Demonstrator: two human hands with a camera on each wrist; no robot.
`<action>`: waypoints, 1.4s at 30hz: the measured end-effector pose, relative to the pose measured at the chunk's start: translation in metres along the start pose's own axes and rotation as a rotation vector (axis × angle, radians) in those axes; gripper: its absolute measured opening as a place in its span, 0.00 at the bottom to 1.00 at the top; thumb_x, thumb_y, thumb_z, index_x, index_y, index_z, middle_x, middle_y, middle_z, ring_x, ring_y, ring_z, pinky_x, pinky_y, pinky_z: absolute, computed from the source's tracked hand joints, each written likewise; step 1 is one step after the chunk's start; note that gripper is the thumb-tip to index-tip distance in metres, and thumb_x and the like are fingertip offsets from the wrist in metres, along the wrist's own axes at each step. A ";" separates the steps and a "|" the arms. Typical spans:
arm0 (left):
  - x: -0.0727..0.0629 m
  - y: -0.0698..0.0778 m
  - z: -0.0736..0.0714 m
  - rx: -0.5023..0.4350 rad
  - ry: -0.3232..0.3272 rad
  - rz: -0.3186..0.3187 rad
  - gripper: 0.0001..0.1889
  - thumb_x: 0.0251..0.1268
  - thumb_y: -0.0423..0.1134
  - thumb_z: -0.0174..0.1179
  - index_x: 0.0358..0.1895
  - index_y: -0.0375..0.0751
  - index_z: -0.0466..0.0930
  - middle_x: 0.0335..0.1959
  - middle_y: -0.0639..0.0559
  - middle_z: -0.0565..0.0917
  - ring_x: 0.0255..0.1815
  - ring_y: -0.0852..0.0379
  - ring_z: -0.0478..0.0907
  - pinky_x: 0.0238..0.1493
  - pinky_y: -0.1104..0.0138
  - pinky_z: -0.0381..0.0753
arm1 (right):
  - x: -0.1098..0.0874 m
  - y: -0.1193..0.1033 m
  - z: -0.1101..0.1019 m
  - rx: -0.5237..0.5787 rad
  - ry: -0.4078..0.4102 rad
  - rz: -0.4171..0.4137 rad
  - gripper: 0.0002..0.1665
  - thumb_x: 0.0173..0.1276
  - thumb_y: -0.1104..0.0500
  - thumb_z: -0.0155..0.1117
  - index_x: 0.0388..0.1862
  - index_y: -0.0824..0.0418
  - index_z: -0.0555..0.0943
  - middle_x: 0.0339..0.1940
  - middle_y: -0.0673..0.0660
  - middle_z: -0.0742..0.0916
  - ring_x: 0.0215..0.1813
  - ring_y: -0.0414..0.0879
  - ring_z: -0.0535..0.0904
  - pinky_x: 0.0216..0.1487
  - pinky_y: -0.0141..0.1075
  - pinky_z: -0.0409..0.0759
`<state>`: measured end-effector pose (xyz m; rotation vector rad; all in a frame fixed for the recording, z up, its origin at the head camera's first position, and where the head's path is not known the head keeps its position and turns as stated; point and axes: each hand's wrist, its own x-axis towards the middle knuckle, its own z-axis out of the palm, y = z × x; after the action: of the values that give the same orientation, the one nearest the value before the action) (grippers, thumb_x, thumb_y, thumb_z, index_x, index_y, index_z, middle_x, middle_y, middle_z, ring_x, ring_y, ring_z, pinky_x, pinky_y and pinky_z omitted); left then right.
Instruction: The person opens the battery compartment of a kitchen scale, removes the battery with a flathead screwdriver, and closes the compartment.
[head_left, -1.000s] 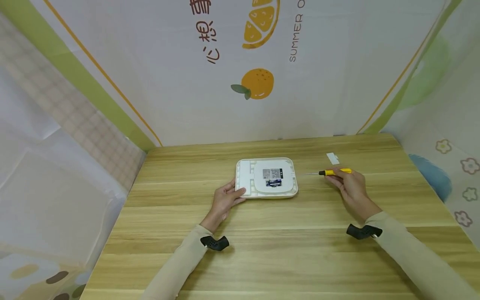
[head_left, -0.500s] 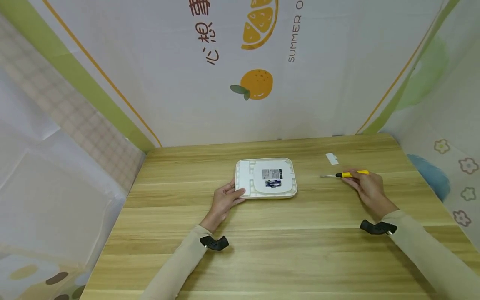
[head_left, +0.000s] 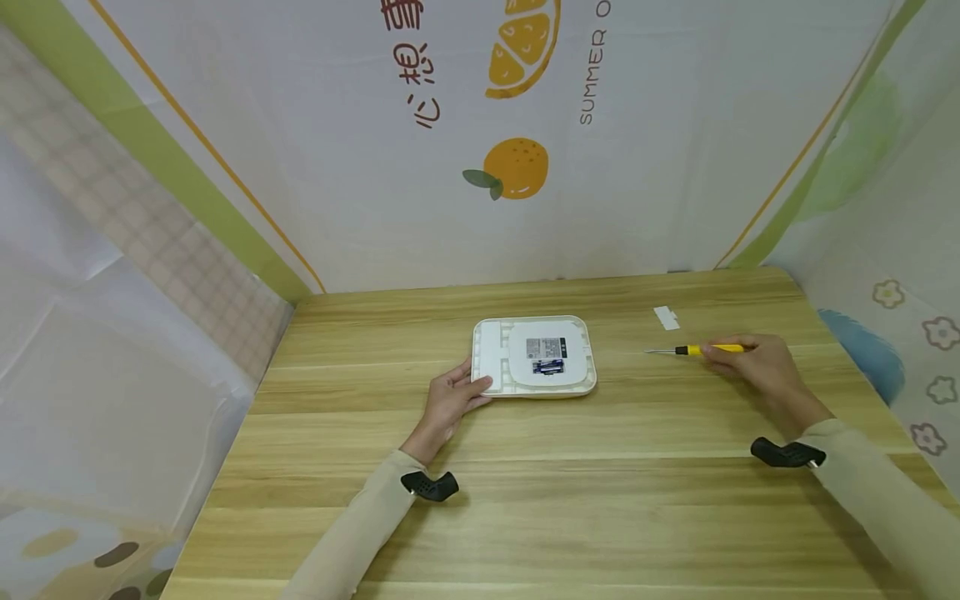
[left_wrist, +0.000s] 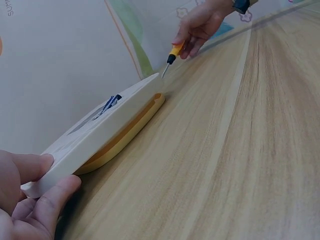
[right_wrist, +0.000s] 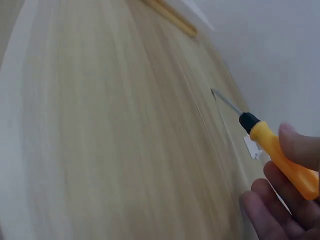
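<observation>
My left hand grips the near left corner of a flat white plastic device, thumb on top and fingers beneath. The device's labelled face is up, with blue batteries showing in an open bay below the label. In the left wrist view, a yellow part shows under the white body, tilted against the wooden tabletop. To the right, my right hand holds a screwdriver by its yellow handle. Its thin metal shaft points left, toward the device but apart from it.
A small white cover piece lies on the wooden table behind the screwdriver. A printed cloth hangs along the table's back edge, with more cloth at both sides.
The right hand has moved right with the screwdriver, taking its tip farther from the device. The left hand and the device have stayed in place.
</observation>
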<state>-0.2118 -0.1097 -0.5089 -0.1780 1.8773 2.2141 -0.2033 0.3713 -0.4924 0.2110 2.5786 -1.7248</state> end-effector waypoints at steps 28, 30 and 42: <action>0.003 -0.004 -0.001 -0.011 -0.001 0.004 0.33 0.70 0.25 0.63 0.76 0.32 0.64 0.63 0.26 0.77 0.54 0.47 0.85 0.47 0.67 0.90 | -0.003 0.002 0.007 -0.761 0.056 -0.441 0.25 0.71 0.51 0.70 0.52 0.73 0.86 0.53 0.74 0.86 0.50 0.74 0.82 0.47 0.68 0.82; 0.003 -0.003 -0.001 -0.010 -0.001 0.002 0.33 0.70 0.25 0.63 0.76 0.33 0.64 0.63 0.27 0.77 0.55 0.46 0.85 0.47 0.67 0.90 | -0.004 0.001 0.007 -0.767 0.048 -0.449 0.25 0.71 0.51 0.70 0.52 0.73 0.86 0.52 0.74 0.86 0.50 0.74 0.82 0.47 0.68 0.82; 0.001 -0.001 -0.001 -0.010 -0.010 0.003 0.33 0.70 0.26 0.63 0.76 0.33 0.64 0.63 0.27 0.77 0.57 0.44 0.84 0.48 0.65 0.90 | -0.002 -0.017 -0.006 -0.856 -0.094 -0.406 0.30 0.77 0.48 0.64 0.58 0.76 0.81 0.55 0.75 0.85 0.52 0.72 0.83 0.50 0.67 0.82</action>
<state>-0.2127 -0.1102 -0.5106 -0.1660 1.8635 2.2225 -0.2034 0.3705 -0.4745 -0.4269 3.1299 -0.5038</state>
